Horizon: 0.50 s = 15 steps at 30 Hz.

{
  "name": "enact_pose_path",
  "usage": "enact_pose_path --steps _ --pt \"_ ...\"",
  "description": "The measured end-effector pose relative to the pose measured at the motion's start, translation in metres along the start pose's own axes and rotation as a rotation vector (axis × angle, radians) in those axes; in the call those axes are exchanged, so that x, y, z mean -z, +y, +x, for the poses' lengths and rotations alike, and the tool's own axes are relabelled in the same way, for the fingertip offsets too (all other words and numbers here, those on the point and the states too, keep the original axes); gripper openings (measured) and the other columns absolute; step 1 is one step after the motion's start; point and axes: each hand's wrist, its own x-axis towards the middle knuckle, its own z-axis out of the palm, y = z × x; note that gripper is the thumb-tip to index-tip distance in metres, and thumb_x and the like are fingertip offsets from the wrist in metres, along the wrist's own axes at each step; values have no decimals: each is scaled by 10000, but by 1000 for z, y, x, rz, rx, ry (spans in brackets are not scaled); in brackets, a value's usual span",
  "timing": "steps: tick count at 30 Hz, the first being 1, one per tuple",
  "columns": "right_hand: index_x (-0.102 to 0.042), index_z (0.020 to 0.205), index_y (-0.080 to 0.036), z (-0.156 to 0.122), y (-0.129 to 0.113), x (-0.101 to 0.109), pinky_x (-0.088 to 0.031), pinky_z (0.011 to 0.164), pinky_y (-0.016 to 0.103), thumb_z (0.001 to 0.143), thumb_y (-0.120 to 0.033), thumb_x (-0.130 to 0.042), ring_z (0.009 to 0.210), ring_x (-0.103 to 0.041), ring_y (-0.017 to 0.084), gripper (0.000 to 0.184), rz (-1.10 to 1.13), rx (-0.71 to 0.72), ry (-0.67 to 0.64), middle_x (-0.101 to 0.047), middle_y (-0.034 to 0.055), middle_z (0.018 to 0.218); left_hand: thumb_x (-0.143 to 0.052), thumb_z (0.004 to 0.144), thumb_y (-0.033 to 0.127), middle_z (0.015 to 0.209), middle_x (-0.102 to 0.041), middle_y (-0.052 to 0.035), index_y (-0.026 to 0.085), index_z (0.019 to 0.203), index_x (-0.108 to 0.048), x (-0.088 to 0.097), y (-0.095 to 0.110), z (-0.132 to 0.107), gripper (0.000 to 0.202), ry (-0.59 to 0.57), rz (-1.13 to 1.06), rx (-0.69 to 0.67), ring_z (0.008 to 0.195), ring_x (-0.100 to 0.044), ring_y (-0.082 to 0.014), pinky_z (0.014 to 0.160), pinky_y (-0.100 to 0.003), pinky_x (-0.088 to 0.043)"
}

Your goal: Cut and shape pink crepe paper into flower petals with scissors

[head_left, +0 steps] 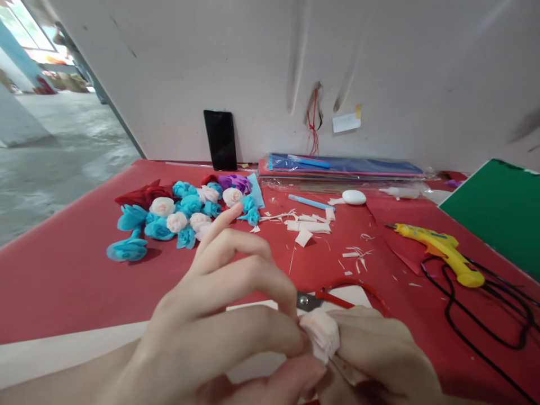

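A small layered bundle of pale pink crepe paper (pixel 323 333) is pinched between my two hands, low in the view. My left hand (pixel 236 304) comes in from the left with thumb and fingertips closed at the bundle's left side; its little finger sticks up. On the other side, my right hand (pixel 379 349) is closed around the bundle's right edge, its fingertips partly hidden. Just behind the bundle lie red-handled scissors (pixel 333 297) on pale paper, their blades partly covered by my left hand.
Several blue, white, red and purple paper flowers (pixel 185 208) lie at the left. A phone (pixel 221 140) leans on the wall. Pale paper scraps (pixel 310 226) litter the middle. At the right are a yellow glue gun (pixel 442 247) with its black cord and a green board (pixel 498 214).
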Motion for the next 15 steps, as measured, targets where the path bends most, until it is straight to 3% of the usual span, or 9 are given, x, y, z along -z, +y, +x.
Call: enact_pose_path --steps 5,10,15 --pt "-369 560 -171 3 2 1 -301 427 168 721 -18 -443 447 -384 35 234 -37 -42 -52 -379 -57 507 -641 744 250 623 -590 50 281 645 -619 0 1 2 106 31 -31 81 698 -537 -178 1006 -465 -383" --pt "-422 565 -172 1 4 2 -332 435 178 758 -38 -433 446 -431 46 235 -129 -15 -75 -425 -46 491 -651 732 227 627 -617 108 325 703 -660 1 5 1 102 106 157 -39 718 -532 -141 1117 -419 -268" --pt "-460 549 -188 0 3 6 -384 430 198 745 -67 -469 464 -493 85 230 -197 -45 -95 -470 -34 472 -602 706 155 592 -615 123 331 610 -642 1 6 -1 205 108 215 -32 678 -530 -144 1140 -418 -258"
